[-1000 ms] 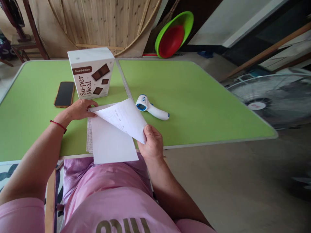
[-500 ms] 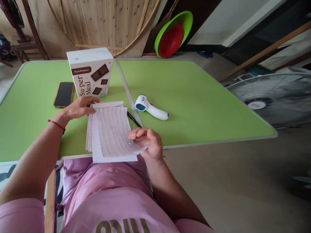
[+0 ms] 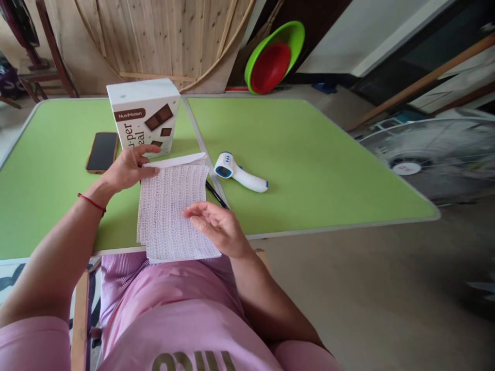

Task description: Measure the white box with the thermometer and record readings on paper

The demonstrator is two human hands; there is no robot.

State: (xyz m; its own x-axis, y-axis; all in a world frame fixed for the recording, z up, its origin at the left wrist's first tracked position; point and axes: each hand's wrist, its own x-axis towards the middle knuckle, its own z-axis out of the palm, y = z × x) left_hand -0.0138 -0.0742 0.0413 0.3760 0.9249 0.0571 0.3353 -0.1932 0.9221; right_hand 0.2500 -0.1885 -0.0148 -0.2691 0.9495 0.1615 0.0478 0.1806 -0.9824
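A notepad (image 3: 176, 214) with rows of small handwriting on its pages lies in front of me, its lower end reaching past the table's front edge. Along its top runs a white folded strip. My left hand (image 3: 131, 167) grips the pad's upper left corner, thumb on the page and index finger stretched out just above. Over the lower right of the page is my right hand (image 3: 216, 226), fingers extended and thumb apart, with nothing in it. Whether its fingertips touch the paper, I cannot tell. A black pen (image 3: 217, 195) lies beside the pad, partly hidden.
Behind the pad stands a white box (image 3: 145, 116) on the green table (image 3: 263, 129). A phone (image 3: 101, 152) lies left of the box. To the pad's right is a white infrared thermometer (image 3: 247, 179). A large fan (image 3: 410, 167) stands past the table's right side.
The top sheet, lifted and curling at my right hand before, now lies flat. My right hand has moved left over the page and let go. The pad's top edge has shifted slightly.
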